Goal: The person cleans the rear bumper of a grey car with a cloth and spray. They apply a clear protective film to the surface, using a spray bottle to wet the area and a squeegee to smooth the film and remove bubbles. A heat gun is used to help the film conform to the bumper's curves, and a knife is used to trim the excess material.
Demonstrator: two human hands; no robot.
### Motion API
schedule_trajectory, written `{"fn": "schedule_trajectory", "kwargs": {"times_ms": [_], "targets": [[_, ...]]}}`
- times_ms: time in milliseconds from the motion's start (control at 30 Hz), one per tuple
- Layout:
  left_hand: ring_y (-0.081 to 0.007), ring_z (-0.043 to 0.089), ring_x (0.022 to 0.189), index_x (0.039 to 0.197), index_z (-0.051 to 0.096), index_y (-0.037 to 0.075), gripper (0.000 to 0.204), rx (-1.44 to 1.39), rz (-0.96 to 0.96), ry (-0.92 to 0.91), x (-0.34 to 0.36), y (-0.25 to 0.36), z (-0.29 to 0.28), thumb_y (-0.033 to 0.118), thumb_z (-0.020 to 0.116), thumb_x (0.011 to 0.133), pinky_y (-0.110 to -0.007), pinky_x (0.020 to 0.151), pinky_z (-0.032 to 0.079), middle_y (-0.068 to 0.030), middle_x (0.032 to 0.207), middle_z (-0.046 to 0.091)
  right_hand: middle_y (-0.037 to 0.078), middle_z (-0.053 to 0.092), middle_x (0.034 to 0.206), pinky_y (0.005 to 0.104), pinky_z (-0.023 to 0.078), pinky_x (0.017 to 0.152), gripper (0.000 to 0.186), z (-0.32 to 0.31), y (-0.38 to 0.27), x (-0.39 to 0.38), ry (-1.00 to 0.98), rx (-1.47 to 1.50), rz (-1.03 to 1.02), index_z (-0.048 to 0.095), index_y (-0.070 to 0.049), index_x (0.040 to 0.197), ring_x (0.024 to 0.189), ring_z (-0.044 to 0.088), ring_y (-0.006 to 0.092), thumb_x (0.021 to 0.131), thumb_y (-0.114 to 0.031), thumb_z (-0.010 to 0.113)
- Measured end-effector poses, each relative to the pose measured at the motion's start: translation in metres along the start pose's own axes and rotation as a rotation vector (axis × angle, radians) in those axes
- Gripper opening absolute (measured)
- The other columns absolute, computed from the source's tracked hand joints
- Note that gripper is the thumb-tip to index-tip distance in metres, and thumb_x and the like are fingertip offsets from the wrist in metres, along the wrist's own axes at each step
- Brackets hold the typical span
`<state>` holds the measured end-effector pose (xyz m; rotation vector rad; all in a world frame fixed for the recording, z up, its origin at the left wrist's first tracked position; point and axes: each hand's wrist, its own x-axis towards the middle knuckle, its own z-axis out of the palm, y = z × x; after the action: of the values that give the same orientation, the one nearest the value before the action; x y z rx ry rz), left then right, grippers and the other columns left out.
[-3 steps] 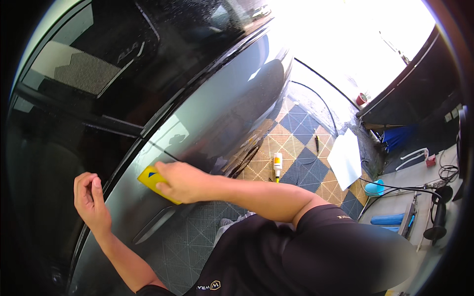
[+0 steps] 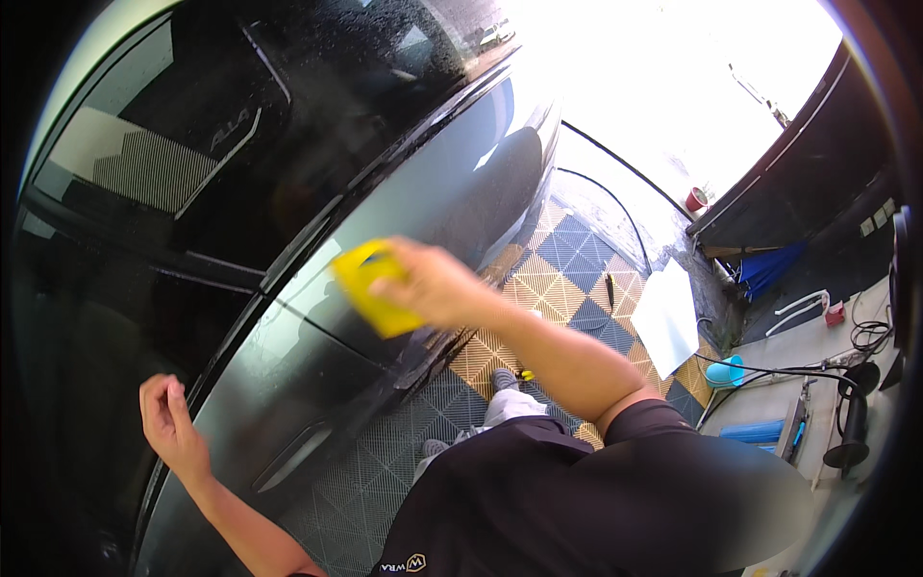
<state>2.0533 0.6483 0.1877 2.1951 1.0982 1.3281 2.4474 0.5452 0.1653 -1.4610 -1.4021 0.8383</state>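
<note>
My right hand (image 2: 433, 288) grips a flat yellow squeegee (image 2: 361, 288) over the silver-grey side panel (image 2: 236, 404) of a car, near a vertical door seam; both hand and squeegee are blurred. My left hand (image 2: 171, 423), fingers curled with nothing seen in them, is beside the dark window (image 2: 96, 317) at its lower trim. A recessed door handle (image 2: 288, 457) sits below and to the right of that hand. The car's dark glass fills the upper left, with reflections in it.
A tiled grid mat (image 2: 567, 260) lies under my feet (image 2: 502, 382), holding a small dark tool (image 2: 611, 293). At the right are a white sheet (image 2: 663, 322), a cyan bucket (image 2: 726, 370), hoses, cables and a dark wall panel (image 2: 788, 183). A red pot (image 2: 696, 199) stands at the bright opening.
My right hand has moved up and rightward along the car with the squeegee. My left hand appears slightly lower and further left. The view has shifted a little, showing more of my feet.
</note>
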Motion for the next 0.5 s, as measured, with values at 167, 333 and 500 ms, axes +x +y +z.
{"fn": "schedule_trajectory", "kwargs": {"times_ms": [167, 333, 500], "targets": [[-0.0115, 0.053, 0.091, 0.103, 0.059, -0.001, 0.020, 0.168, -0.367, 0.233, -0.064, -0.026, -0.053, 0.019, 0.055, 0.103, -0.026, 0.085, 0.045, -0.0039, 0.099, 0.056, 0.018, 0.070, 0.103, 0.0409, 0.056, 0.080, 0.034, -0.242, 0.128, 0.062, 0.660, -0.159, 0.068, 0.057, -0.001, 0.123, 0.089, 0.070, 0.0299, 0.092, -0.014, 0.061], [-0.0104, 0.053, 0.083, 0.106, 0.061, 0.002, 0.026, 0.593, -0.545, 0.319, -0.152, -0.051, -0.090, 0.027, 0.055, 0.104, -0.026, 0.076, 0.043, -0.0008, 0.091, 0.058, 0.023, 0.068, 0.114, 0.0489, 0.050, 0.092, 0.041, -0.384, 0.145, 0.144, 0.587, -0.972, 0.147, 0.058, -0.009, 0.131, 0.105, 0.064, 0.0403, 0.090, -0.012, 0.051], [-0.0251, 0.062, 0.084, 0.107, 0.067, -0.004, 0.035, 0.612, -0.773, 0.454, -0.209, -0.027, -0.091, 0.029, 0.062, 0.097, -0.037, 0.078, 0.050, -0.0141, 0.096, 0.067, 0.019, 0.069, 0.110, 0.0433, 0.054, 0.089, 0.029, -0.327, 0.136, 0.153, 0.457, -1.269, 0.285, 0.063, -0.004, 0.114, 0.110, 0.065, 0.0319, 0.091, -0.013, 0.049]]}}
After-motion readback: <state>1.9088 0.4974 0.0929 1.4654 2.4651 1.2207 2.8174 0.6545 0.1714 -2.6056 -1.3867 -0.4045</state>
